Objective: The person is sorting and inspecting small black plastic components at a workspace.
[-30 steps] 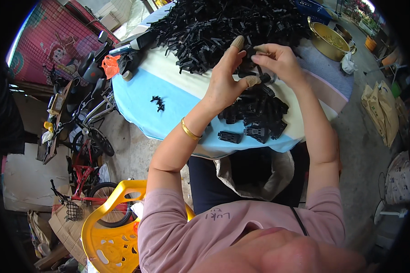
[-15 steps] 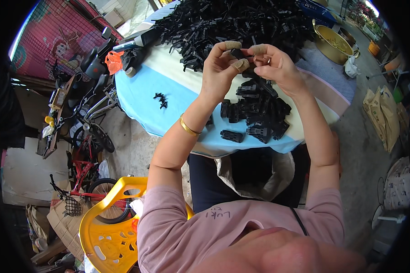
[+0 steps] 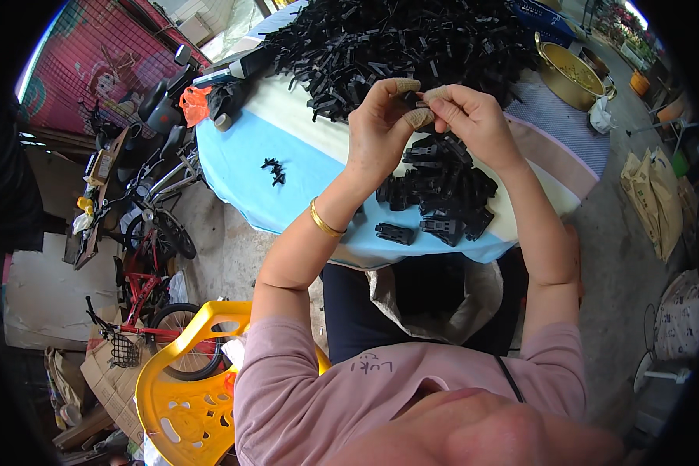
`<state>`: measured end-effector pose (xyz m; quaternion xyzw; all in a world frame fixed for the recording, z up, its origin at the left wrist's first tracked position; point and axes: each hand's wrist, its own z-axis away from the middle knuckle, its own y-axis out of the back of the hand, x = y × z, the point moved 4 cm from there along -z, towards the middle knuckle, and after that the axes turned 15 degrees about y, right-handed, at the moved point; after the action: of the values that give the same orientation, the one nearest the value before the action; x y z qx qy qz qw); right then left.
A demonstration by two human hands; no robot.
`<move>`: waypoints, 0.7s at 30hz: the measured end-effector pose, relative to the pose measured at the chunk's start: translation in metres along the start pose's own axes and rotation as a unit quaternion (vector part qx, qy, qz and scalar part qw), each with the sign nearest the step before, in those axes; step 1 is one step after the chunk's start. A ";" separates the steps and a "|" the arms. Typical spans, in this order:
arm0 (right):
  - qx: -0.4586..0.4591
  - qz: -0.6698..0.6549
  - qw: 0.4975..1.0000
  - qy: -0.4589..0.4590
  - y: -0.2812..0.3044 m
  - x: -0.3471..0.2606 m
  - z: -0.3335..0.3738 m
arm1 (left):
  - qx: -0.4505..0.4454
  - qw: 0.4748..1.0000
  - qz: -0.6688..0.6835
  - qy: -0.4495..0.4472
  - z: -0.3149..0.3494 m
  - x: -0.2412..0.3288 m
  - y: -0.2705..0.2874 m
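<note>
Above the table both hands meet over a small black plastic part (image 3: pixel 412 99), mostly hidden by the fingers. My left hand (image 3: pixel 384 124) pinches it between thumb and fingers, which wear tan finger covers. My right hand (image 3: pixel 474 120) is closed, its thumb and forefinger pressed together at the part's right side; a tan cover shows on that forefinger too. Just below lies a cluster of black plastic pieces (image 3: pixel 435 186) near the table's front edge. Beyond the hands spreads a large heap of black plastic parts (image 3: pixel 396 46). A few tiny black bits (image 3: pixel 273 171) lie to the left.
The round table wears a striped cloth (image 3: pixel 241 175). A gold-coloured pot (image 3: pixel 571 78) stands at the far right, an orange bag (image 3: pixel 195 103) at the left edge. An open sack (image 3: pixel 474 303) sits at my lap. To my left are a yellow chair (image 3: pixel 186 404) and a red bicycle (image 3: pixel 138 295).
My right thumb and fingers have drawn in tighter against the part. Both hands have turned slightly, and the left has shifted a little toward the right one.
</note>
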<state>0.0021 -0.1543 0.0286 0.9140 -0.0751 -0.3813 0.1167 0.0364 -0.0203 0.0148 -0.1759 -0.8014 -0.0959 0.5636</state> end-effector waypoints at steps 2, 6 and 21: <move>0.001 0.018 0.999 0.030 0.001 -0.002 0.001 | 0.011 1.000 -0.015 -0.014 0.002 0.002 -0.001; -0.011 0.055 0.998 -0.017 -0.002 -0.002 0.000 | 0.017 0.998 -0.045 -0.032 0.004 0.000 0.001; -0.015 0.145 0.987 0.067 0.003 -0.008 -0.002 | 0.047 0.953 -0.278 -0.108 0.011 0.011 -0.014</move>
<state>-0.0026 -0.1548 0.0362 0.9151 -0.1929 -0.2994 0.1889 0.0178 -0.0269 0.0223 0.0710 -0.8781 -0.1916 0.4326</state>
